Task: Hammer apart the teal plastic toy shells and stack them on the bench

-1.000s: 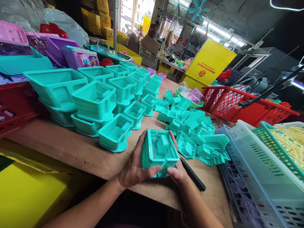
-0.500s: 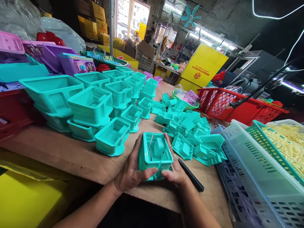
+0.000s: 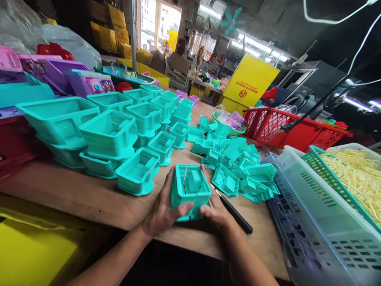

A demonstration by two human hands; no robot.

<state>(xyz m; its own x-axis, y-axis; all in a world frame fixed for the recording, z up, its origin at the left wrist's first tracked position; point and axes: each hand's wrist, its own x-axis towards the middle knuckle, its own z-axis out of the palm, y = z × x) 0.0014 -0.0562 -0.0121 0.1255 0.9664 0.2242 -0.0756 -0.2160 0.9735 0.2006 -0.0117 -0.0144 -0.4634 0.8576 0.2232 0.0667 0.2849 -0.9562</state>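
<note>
Tub [image 3: 193,197] sits between my hands over the table's [image 3: 110,202] near edge, open side up; whether it touches the wood I can't tell. My left hand [image 3: 162,214] clasps one side wall, my right hand [image 3: 216,207] the other, thumbs on the front. I judge it light, stiff plastic, a bit slick on its smooth faces. A narrow gap splits it, so pressing both sides evenly looks best; held by one half, it might part. Beside my right hand lies a black-handled tool [image 3: 236,214], with loose parts [image 3: 229,180] heaped beyond, other tubs [image 3: 138,180] leftward, a crate [image 3: 312,198] rightward.
</note>
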